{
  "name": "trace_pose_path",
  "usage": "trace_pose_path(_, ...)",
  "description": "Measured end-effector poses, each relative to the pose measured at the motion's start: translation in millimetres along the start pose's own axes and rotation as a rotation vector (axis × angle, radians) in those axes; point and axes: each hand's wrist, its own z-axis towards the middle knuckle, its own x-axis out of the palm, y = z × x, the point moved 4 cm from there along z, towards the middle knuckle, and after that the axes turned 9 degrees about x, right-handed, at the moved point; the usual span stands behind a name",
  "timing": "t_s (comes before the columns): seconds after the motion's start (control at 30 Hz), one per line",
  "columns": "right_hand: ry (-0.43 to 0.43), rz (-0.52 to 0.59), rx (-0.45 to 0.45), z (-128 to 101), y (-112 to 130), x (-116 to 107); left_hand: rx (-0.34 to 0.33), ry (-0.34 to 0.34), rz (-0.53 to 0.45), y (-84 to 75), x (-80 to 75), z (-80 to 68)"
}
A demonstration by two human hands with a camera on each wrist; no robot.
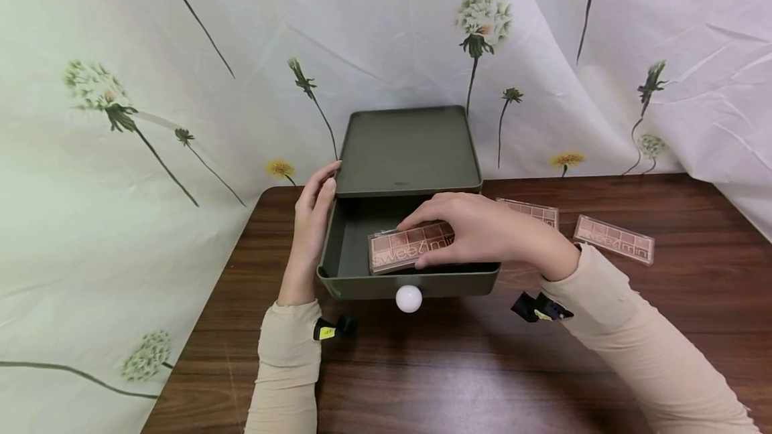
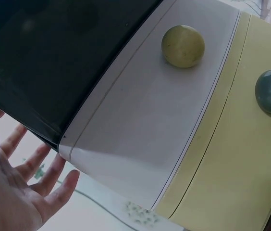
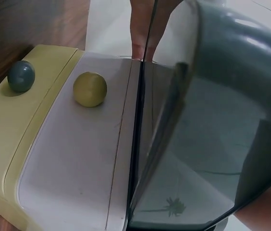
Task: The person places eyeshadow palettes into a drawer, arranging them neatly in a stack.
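While the right hand (image 1: 482, 230) grips a palette (image 1: 410, 246) in the drawer (image 1: 338, 266), 2 palettes (image 1: 614, 238) lie beside; left hand (image 1: 310, 230) flat.

Even, soft room light from above; head view sharp at centre, with the curtain (image 1: 120, 86) bowed by wide-lens distortion toward the edges. Soft shadows lie under the drawer (image 1: 410, 283) and sleeves. Wrist views closer, slightly soft, with pale glare on the dark drawer wall (image 3: 231, 43).

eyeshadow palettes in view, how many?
3. One palette is pinched by the right hand over the open top drawer. Two lie on the table right of the drawers: the near one and the far one. The hand could hide others.
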Motion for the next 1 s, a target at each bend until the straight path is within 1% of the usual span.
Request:
trace_pose_path(0.23,0.025,-0.048,-0.021,5.0,4.6,1.7,-0.002,-0.002,-0.006,-2.1,-0.1,1.2)
trace_pose_path(0.4,0.028,-0.079,-0.011,7.4,7.5,3.0,-0.005,0.002,-0.008,-1.1,0.3,0.5)
trace_pose_path(0.73,0.028,-0.041,0.025,3.7,2.7,-0.1,-0.004,0.004,-0.009,0.9,0.8,1.9)
trace_pose_path(0.83,-0.002,-0.011,0.026,-0.1,1.7,-4.2,-0.003,0.002,-0.006,0.9,0.5,1.4)
trace_pose_path(1.0,-0.137,0.064,-0.046,-10.6,-0.1,-13.2,0.001,0.006,-0.004,0.3,-0.5,0.1)
